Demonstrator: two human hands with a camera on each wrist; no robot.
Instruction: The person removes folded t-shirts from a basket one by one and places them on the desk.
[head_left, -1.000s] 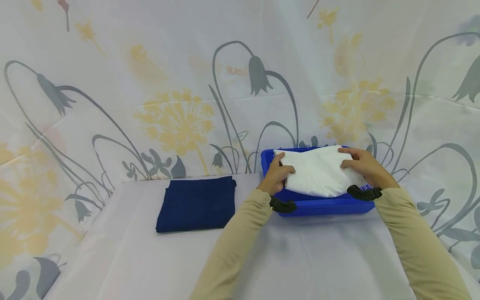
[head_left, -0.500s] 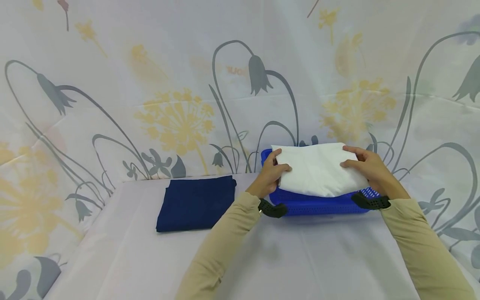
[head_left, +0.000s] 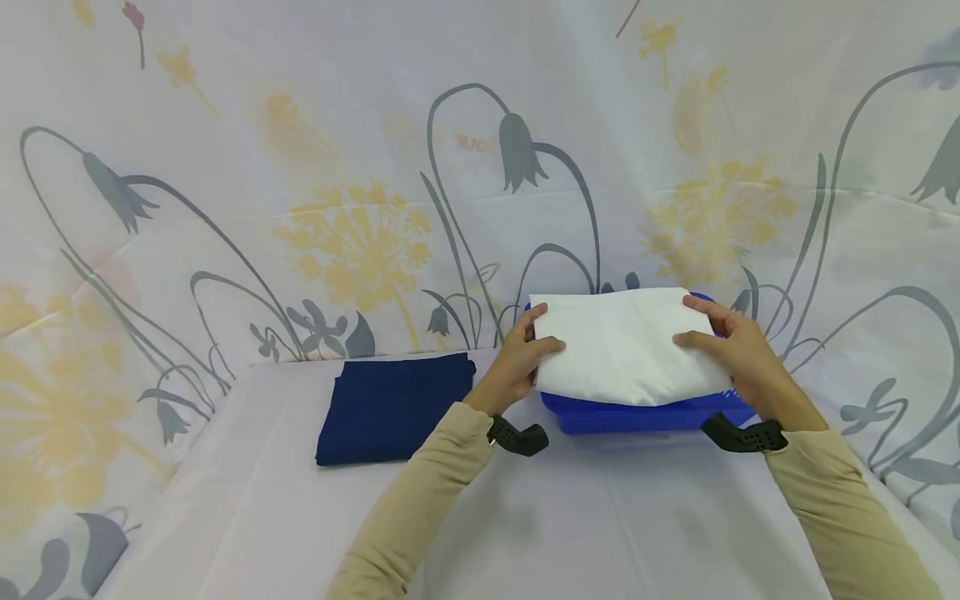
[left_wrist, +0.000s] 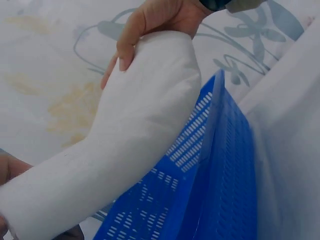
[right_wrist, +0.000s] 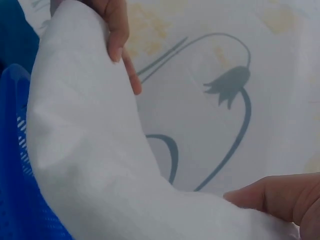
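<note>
A folded white cloth (head_left: 626, 346) spans both hands above the blue plastic basket (head_left: 652, 417), hiding much of it in the head view. My left hand (head_left: 519, 360) pinches its left end, thumb on the near face. At the opposite end, my right hand (head_left: 738, 350) grips the cloth with the thumb in front and a finger along the top edge. The left wrist view shows the cloth (left_wrist: 145, 105) sagging between the hands, over the perforated basket (left_wrist: 220, 170). In the right wrist view, the cloth (right_wrist: 90, 135) bends in a smooth curve.
A folded navy cloth (head_left: 397, 408) lies on the white-covered table (head_left: 585, 517), left of the basket. Behind the table hangs a floral-patterned curtain (head_left: 360, 125). Dark straps, one a band (head_left: 519, 435), sit on both wrists.
The white cloth has come up from inside the basket and shifted slightly left and nearer, both hands still holding its ends. The navy cloth stays where it was.
</note>
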